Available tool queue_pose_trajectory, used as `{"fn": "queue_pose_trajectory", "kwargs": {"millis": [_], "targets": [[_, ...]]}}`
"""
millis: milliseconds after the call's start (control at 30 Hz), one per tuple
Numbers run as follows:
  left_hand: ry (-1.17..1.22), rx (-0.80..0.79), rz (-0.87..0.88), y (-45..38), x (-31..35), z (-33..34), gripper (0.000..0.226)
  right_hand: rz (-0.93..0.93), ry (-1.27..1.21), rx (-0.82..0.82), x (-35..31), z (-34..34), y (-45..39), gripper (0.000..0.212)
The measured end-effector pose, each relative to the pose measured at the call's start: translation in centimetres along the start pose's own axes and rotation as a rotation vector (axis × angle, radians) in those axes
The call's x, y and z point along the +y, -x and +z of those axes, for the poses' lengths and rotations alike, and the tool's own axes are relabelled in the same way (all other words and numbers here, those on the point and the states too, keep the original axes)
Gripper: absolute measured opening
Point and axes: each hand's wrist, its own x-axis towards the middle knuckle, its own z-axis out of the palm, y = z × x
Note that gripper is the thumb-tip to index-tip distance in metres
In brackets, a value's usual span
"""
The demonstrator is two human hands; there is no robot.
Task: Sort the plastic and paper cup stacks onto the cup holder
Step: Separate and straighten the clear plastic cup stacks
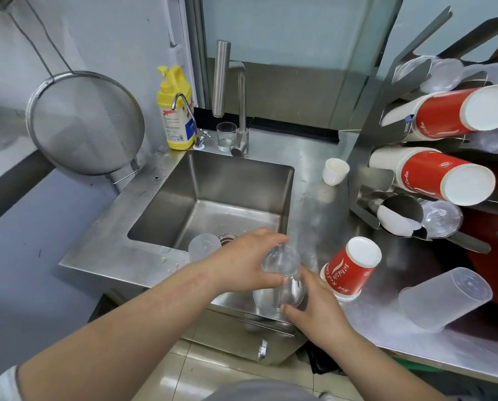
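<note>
both hands on one stack of clear plastic cups (282, 274), held over the front edge of the worktop (386, 311) by the sink (213, 192). left hand (246, 263) curls over the top end, thumb on the near side, fingers wrapped round the far side; right hand (314, 302) cups the lower end from the right, thumb pressed under the rim. a two-handed grip like this probably keeps the nested cups from sliding apart, or squares them up before loading. just right of the hands, a red paper cup stack (350, 269) stands upside down on the worktop; print reads roughly "net red cola", small letters uncertain. further right a frosted plastic cup stack (444, 299) lies tilted, base up. cup holder (366, 157), steel, stands at the right with slanted troughs so stacks rest bottoms-out: two red paper stacks (444, 175) showing "cola", clear plastic stacks (441, 73) in other slots. judged partly sorted, three stacks not yet loaded. small white cup (335, 171) beside the holder's foot. frosted cup (204, 246) in the sink near the drain. glass (226, 136) under the tap (240, 111); yellow pump bottle (175, 111), label unreadable. mesh strainer (86, 123) hangs at left.
</note>
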Motion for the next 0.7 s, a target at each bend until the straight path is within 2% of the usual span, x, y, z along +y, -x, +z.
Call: {"fn": "queue_pose_trajectory", "kwargs": {"millis": [400, 700], "targets": [[0.004, -0.048, -0.026, -0.4, -1.0, 2.1, 0.074, 0.050, 0.027, -0.028, 1.6, 1.2, -0.2, 0.057], [0.045, -0.064, -0.047, -0.5, -1.1, 2.9, 0.072, 0.085, 0.117, -0.079, 2.2, 1.4, -0.1, 0.058]]}}
